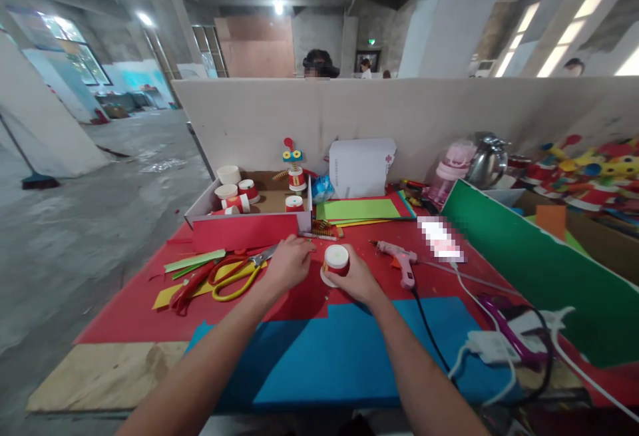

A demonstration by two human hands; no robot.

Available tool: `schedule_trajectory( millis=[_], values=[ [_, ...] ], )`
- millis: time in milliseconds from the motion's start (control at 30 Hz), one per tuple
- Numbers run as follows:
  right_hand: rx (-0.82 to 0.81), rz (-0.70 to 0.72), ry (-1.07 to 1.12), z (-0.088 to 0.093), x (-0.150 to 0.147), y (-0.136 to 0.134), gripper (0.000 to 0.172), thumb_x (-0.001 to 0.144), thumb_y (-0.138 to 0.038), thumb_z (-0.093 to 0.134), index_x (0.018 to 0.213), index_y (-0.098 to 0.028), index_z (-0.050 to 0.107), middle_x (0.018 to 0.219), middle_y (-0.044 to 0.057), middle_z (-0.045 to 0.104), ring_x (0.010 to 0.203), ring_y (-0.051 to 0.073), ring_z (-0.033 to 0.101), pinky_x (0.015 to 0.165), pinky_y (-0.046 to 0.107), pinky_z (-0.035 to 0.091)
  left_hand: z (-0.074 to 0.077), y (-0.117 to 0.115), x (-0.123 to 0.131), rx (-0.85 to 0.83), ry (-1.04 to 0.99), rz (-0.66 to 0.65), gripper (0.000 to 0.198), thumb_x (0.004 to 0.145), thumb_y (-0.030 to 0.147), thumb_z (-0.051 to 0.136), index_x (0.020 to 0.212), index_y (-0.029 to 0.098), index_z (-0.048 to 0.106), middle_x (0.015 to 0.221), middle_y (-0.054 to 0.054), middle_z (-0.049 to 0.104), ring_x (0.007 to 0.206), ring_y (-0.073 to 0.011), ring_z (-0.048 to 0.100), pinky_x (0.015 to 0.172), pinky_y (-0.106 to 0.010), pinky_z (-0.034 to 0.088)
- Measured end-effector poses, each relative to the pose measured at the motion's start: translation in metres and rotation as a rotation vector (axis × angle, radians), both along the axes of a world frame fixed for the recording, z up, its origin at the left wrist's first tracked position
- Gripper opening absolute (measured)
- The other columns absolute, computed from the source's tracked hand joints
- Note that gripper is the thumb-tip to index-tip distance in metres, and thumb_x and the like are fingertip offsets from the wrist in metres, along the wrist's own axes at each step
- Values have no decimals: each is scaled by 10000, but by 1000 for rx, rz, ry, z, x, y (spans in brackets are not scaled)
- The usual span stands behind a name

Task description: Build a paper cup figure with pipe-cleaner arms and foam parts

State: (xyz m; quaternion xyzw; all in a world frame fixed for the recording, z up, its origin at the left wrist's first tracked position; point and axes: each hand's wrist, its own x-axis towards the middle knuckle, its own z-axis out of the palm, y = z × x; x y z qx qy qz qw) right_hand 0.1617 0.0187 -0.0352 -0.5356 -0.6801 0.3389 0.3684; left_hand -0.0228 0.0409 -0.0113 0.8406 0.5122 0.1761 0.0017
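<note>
The red-and-white cup (336, 261) stands upside down.

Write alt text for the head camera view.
The right hand holds an upside-down red and white cup at a red-covered table, the left hand close by. Scissors lie left, a pink glue gun right, a box holding cups behind.

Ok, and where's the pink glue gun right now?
In the head view, the pink glue gun lies on the red table covering, to the right of the paper cup in the right hand, just beyond the blue sheet.
</note>
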Motion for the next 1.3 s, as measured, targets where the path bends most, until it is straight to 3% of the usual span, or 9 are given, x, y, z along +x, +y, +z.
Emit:
schedule_trajectory(
  millis=[133,233,433,567,667,833,1033,1167,1300],
  values=[
    [38,-27,26,1,2,2,502,638,-229,698,1102,-218,509,1125,79,639,1061,252,603,945,430,452,35,36,6,123,121,43,249,890,224,439,882,188,685,915,-102,680,961,-270,538,783,-397,387],
    [6,-45,59,-1,-1,3,577,650,-222,675,1188,-241,466,1176,72,632,1093,247,599,972,441,442,47,66,19,164,246,21,272,890,197,432,822,151,691,868,-141,675,928,-281,535,809,-432,352],
    [127,-154,122,-10,-1,7,656,600,-298,736,1196,-229,471,1262,97,576,1151,258,560,1006,438,428,27,101,51,125,401,-67,218,796,76,492,768,109,706,812,-172,693,937,-299,545,831,-452,318],
    [161,-191,141,-12,0,8,716,594,-320,757,1233,-223,450,1257,112,568,1159,265,553,995,436,439,19,115,53,103,410,-73,233,780,58,492,798,114,718,820,-177,701,928,-298,551,829,-461,321],
    [134,-176,98,-10,-1,7,635,613,-291,735,1192,-222,485,1235,99,590,1136,263,570,987,439,447,18,120,48,91,408,-97,271,785,59,488,868,153,728,881,-155,706,956,-283,545,825,-446,330],
    [153,-127,158,-3,3,7,600,665,-325,708,1216,-229,490,1270,107,575,1175,264,545,1011,451,429,10,116,46,61,452,-193,205,794,117,538,782,164,737,861,-147,703,977,-286,531,875,-462,310],
    [341,-445,464,6,15,7,332,901,-431,406,1075,-180,536,1088,139,626,968,224,618,888,402,494,2,108,53,64,491,-260,143,764,119,596,783,138,736,880,-165,702,1020,-313,510,979,-535,221],
    [314,-464,466,6,14,8,299,893,-418,385,974,-189,559,986,112,658,853,214,634,799,386,510,1,104,53,52,474,-265,112,763,205,642,766,135,730,869,-158,710,974,-311,529,982,-548,227],
    [314,-448,460,4,12,9,289,875,-415,413,931,-183,577,946,109,664,811,214,626,752,382,515,4,100,53,61,426,-231,90,750,125,620,730,121,707,798,-152,705,924,-291,557,951,-495,294]
  ],
)
